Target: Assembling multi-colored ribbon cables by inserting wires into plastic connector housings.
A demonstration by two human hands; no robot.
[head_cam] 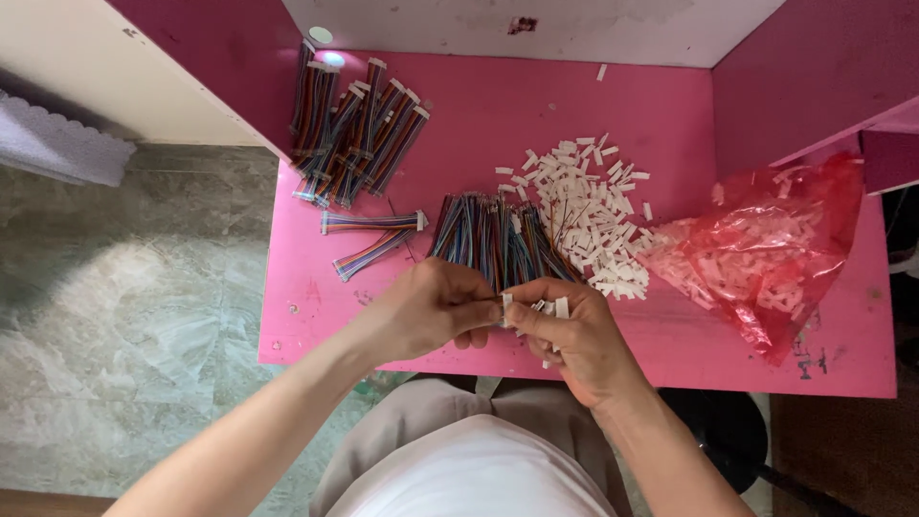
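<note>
Both hands meeting at the near edge of the pink table [459, 115], fingertips together. Left hand [431, 311] curled closed, thumb and forefinger pinching the near end of a flat rainbow ribbon cable [498, 258] that fans away toward the table's middle. Right hand [574, 340] closed too, pinching a small white plastic connector [507, 304] right against that cable end; a few more white connectors [555, 308] held loosely in the same palm. Cable end and connector touching, or as good as (exact seating hidden by fingers).

Just beyond the hands: bundle of loose multicolour cables [479, 235], and beside it on the right a scattered heap of white connectors [589, 215]. Further right, a crumpled red plastic bag [775, 249] with more white pieces inside. Far left corner: stack of finished-looking cable bundles [354, 134], two single ribbon cables [369, 235] lying apart below it.
</note>
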